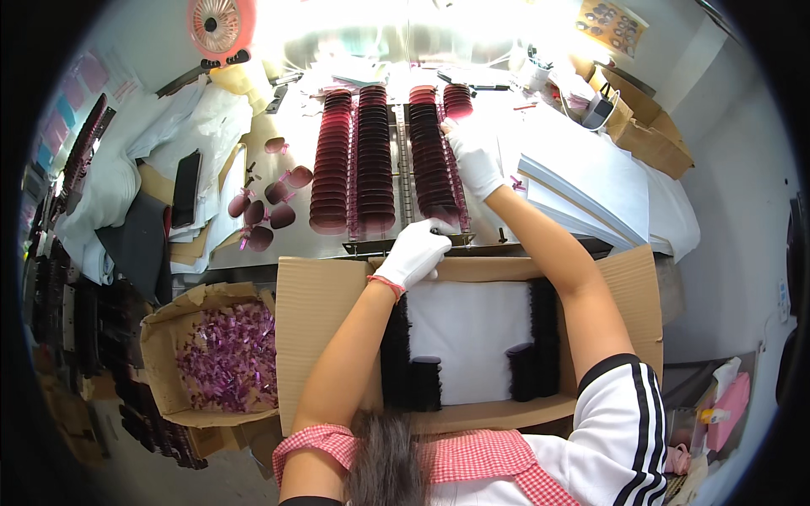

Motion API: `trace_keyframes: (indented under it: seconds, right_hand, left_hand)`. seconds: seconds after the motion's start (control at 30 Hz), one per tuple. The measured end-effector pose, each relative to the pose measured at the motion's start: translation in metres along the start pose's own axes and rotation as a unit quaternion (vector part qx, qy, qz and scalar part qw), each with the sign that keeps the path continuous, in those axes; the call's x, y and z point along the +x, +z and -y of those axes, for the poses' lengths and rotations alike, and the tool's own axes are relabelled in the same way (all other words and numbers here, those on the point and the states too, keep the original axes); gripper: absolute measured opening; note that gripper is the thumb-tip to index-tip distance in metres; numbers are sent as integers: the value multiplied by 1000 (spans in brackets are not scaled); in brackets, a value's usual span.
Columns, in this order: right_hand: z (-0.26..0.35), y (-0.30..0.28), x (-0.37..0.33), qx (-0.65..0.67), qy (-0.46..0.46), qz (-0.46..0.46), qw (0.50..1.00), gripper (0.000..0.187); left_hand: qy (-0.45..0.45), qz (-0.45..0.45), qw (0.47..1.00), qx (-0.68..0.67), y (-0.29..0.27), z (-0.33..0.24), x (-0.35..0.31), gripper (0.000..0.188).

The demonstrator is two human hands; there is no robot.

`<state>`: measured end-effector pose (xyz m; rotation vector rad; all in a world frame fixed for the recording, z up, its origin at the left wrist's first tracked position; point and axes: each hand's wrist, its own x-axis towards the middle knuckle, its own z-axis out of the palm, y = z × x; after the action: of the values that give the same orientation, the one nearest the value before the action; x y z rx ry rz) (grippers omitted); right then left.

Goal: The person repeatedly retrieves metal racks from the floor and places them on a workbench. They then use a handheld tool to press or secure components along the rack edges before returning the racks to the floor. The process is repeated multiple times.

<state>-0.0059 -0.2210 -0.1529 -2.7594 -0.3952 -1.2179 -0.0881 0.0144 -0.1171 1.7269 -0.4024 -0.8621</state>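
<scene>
Dark red tinted lenses (376,156) stand in long upright rows on a metal rack (403,169) on the bench. My left hand (415,253), in a white glove, is closed at the rack's near end, by the front of the right-hand lens row (434,160). A small dark piece shows at its fingertips, too little to name. Farther back, my right hand (474,162), also gloved, reaches along the right side of that row. Its fingertips press together at the lenses' edge, and what they pinch is hidden. Just beyond them sits a short group of redder lenses (457,99).
An open cardboard box (319,337) before me holds black lens stacks (544,337) and a white sheet (468,337). Left of it, another box (160,371) holds purple plastic scraps (228,358). Loose lenses (260,238), a phone (186,190) and a paper stack (591,194) lie on the bench.
</scene>
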Motion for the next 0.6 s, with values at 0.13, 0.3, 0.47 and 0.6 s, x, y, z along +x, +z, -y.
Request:
trace_keyframes:
  seconds: [0.13,0.3,0.47,0.6]
  right_hand:
    - [4,-45,20,48,146,76,985,50]
    - [86,-118,0,308,253,164,902,46]
    - [103,-134,-11,310,90,189,927,48]
    - [22,-90,17,318,332,142,877,36]
  left_hand:
    - [11,-29,992,-123,6,1,-10,31]
    - [64,-17,800,-596,30,-10,-23,41]
    - [14,-24,798,-602,34,-13,-28,27]
    - [35,-65,892,-445,30,-2,-24,11]
